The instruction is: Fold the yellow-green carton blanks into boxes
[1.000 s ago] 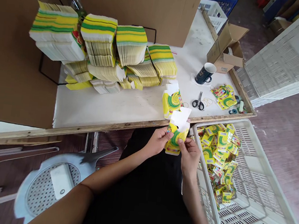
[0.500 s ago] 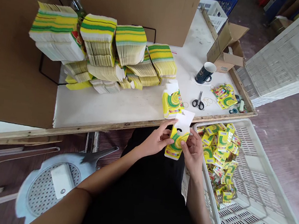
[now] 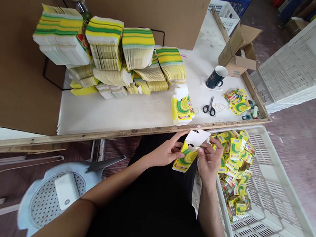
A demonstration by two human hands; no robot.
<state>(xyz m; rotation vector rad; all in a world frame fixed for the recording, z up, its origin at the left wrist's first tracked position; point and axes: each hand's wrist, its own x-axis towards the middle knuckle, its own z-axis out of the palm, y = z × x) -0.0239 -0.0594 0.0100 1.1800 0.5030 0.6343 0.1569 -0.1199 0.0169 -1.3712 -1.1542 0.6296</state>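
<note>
Head view. Item: one yellow carton, white flap raised, held above the lap, in front of the edge of the surface. Its back is hidden, as are the fingertips behind it; its inside is hard to make out. Jar: partly concealed by the stacked cartons. Small items at the surface's right corner: too small to identify (one looks like a green spool). White crate: cut off at the bottom of the view, yellow packets inside.

Changes since the preceding frame: the carton leans more, its top toward the right, with the flap lower; the right thumb has gone from the front face up to the opening. The carton pile on the surface is unchanged.

Left hand: grasping the carton at its left side, thumb on the printed face. Right hand: pinching the carton's upper right edge, near the flap. Also listed: scissors and dark mug, on the surface, apart from each other.
</note>
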